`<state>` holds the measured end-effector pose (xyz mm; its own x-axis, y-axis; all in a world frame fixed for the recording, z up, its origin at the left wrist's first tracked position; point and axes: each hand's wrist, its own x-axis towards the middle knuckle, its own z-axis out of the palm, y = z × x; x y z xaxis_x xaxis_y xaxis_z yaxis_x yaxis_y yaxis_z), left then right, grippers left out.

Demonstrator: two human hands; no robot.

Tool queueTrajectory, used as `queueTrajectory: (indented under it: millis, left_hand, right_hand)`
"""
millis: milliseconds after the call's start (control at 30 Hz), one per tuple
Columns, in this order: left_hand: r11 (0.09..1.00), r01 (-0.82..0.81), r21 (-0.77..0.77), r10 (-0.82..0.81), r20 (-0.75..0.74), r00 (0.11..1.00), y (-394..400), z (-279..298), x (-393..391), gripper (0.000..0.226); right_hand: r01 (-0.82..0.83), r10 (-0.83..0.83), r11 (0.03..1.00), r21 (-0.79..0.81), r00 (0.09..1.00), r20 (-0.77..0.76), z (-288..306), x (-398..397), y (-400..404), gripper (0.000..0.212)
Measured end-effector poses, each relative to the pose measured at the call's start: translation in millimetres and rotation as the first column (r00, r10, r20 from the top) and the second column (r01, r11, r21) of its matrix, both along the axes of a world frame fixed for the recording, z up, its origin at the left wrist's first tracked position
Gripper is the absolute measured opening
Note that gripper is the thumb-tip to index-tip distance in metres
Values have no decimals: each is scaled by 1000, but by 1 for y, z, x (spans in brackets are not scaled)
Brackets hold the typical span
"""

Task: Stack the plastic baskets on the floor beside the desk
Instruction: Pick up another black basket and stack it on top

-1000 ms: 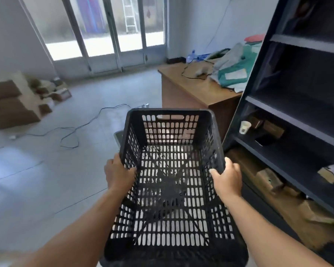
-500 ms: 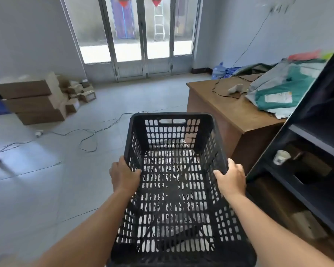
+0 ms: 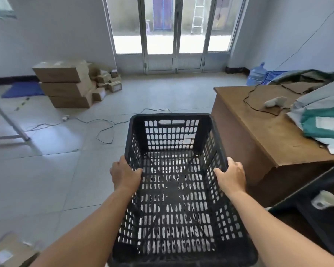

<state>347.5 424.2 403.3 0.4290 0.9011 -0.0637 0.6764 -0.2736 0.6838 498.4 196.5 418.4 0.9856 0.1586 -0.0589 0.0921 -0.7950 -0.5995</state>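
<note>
A black slotted plastic basket [image 3: 174,191] is held out in front of me above the tiled floor, its open top facing up and nothing inside it. My left hand [image 3: 124,173] grips its left rim and my right hand [image 3: 230,175] grips its right rim. The brown wooden desk [image 3: 262,135] stands just right of the basket. No other basket shows clearly; something pale is dimly visible through the slots of the far wall.
Stacked cardboard boxes [image 3: 66,83] sit at the back left, and loose cables [image 3: 104,130] trail over the floor ahead. Glass doors [image 3: 172,33] close the far wall. Bags and a cord lie on the desk. A dark shelf unit [image 3: 316,209] stands at the right.
The view has swung left and lifted: the shelf unit has slid to the right edge and the boxes and doors have come into view. Both hands keep their grip on the basket.
</note>
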Motion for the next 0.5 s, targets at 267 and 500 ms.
queueTrajectory:
  millis: [267, 500]
  left_hand:
    - [994, -105, -27, 103, -55, 993, 2, -8, 57, 39]
    - [990, -137, -30, 132, -126, 983, 4, -23, 79, 48]
  right_hand:
    - [-114, 111, 993, -34, 992, -67, -11, 79, 19, 44]
    - [-159, 154, 986, -39, 982, -106, -27, 107, 24, 46]
